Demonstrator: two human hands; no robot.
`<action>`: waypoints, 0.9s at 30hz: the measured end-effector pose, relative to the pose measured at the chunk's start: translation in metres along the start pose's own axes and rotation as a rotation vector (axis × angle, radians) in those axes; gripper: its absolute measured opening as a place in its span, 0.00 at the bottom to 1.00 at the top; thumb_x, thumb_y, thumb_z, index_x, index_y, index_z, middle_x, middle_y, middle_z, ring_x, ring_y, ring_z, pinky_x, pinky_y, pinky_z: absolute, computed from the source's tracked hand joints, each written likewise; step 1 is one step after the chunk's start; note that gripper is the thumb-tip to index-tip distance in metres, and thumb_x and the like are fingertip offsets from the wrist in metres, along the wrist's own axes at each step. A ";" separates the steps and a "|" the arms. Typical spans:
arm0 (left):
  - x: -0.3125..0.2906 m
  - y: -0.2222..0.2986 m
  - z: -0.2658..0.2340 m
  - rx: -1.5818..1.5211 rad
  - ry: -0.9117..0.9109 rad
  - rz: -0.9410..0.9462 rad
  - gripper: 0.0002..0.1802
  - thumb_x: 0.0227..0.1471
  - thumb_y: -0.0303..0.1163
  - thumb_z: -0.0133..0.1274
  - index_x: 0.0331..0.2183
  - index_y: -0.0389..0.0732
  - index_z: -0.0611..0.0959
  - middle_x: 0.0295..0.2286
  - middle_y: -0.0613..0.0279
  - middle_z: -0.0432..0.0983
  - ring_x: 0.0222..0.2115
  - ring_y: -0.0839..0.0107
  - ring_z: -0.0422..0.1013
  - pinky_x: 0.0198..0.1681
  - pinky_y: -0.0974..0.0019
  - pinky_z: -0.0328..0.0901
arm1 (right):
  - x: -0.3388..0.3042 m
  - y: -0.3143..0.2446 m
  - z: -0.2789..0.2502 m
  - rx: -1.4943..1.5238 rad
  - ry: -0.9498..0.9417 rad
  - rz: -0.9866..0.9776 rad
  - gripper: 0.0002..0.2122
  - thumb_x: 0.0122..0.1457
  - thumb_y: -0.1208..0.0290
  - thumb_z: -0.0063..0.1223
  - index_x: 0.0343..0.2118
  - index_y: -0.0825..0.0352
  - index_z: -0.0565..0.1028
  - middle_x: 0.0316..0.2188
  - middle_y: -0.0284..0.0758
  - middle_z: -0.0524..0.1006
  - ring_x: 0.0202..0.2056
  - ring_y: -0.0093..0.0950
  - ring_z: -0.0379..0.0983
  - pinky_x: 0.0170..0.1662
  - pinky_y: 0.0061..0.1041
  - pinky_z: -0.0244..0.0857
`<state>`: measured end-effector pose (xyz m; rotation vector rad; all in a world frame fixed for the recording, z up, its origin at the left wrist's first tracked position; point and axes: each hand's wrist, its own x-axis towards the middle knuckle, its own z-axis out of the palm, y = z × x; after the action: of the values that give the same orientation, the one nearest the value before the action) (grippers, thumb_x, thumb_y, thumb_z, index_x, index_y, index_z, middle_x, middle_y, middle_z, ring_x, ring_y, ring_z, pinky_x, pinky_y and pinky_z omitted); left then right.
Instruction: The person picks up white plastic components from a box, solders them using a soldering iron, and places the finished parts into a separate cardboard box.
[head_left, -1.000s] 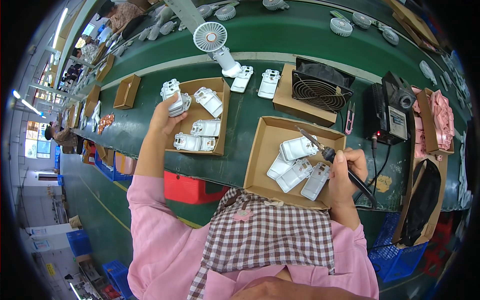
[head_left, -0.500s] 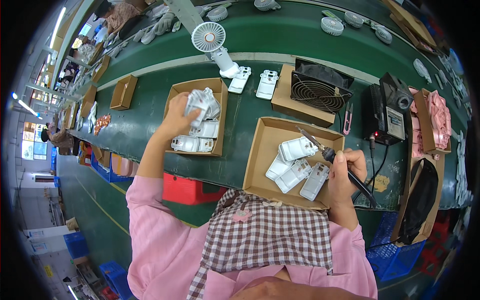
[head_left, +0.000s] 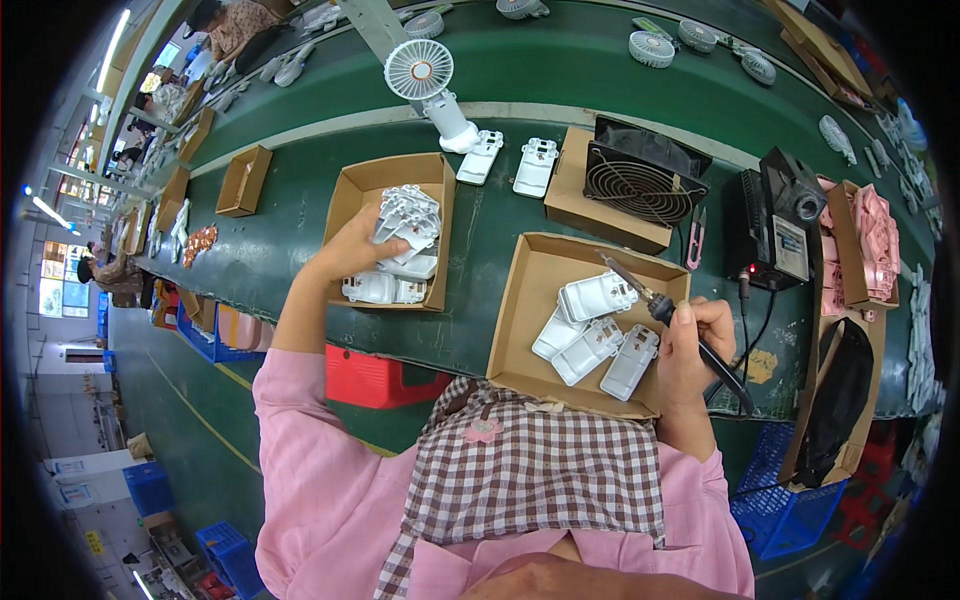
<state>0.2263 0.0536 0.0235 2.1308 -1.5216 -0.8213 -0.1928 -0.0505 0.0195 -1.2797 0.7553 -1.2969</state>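
My left hand [head_left: 345, 248] is in the left cardboard box [head_left: 445, 270], its thumb and fingers around a white plastic casing [head_left: 398, 232] among several stacked there. More white casings lie at the box's near end. My right hand [head_left: 692, 350] grips a soldering iron [head_left: 712, 365] like a pen, its metal tip pointing up and left over the open cardboard tray [head_left: 515, 330]. In that tray rest several white casings [head_left: 590, 352] with small parts at their ends; the tip is just above them without clearly touching.
A white handheld fan [head_left: 420, 70] stands beyond the left box, with two casings [head_left: 536, 167] beside it. Behind the tray is a black fan [head_left: 645, 180] on a carton. Pink tweezers [head_left: 696, 240] and a black soldering station [head_left: 775, 220], its cable hanging near my right hand, lie rightward.
My left hand has lowered the casing it held onto the pile in the left box. My right hand and the soldering iron have hardly moved. Fans on the far belt have shifted left.
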 end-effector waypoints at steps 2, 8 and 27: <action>0.000 -0.001 -0.005 0.018 -0.047 -0.098 0.41 0.46 0.41 0.60 0.55 0.30 0.61 0.50 0.47 0.64 0.51 0.59 0.63 0.54 0.64 0.56 | 0.000 0.001 0.000 0.015 0.006 0.003 0.08 0.56 0.78 0.51 0.25 0.67 0.64 0.17 0.28 0.66 0.16 0.12 0.57 0.20 0.13 0.51; -0.010 0.001 -0.005 -0.833 0.119 -0.213 0.33 0.44 0.31 0.61 0.51 0.34 0.68 0.44 0.59 0.72 0.44 0.72 0.68 0.49 0.68 0.61 | 0.001 0.003 -0.001 -0.026 -0.012 -0.083 0.08 0.57 0.78 0.47 0.24 0.66 0.62 0.16 0.28 0.62 0.14 0.12 0.54 0.15 0.11 0.48; 0.013 0.178 0.146 -1.248 0.076 0.088 0.19 0.45 0.24 0.60 0.41 0.33 0.76 0.35 0.61 0.76 0.33 0.75 0.73 0.37 0.71 0.68 | -0.009 0.001 -0.003 -0.012 -0.022 -0.145 0.05 0.56 0.78 0.52 0.30 0.68 0.66 0.20 0.32 0.69 0.21 0.16 0.62 0.24 0.16 0.56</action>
<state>0.0066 -0.0152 0.0208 1.1179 -0.6705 -1.1875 -0.1973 -0.0430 0.0158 -1.3767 0.6652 -1.3935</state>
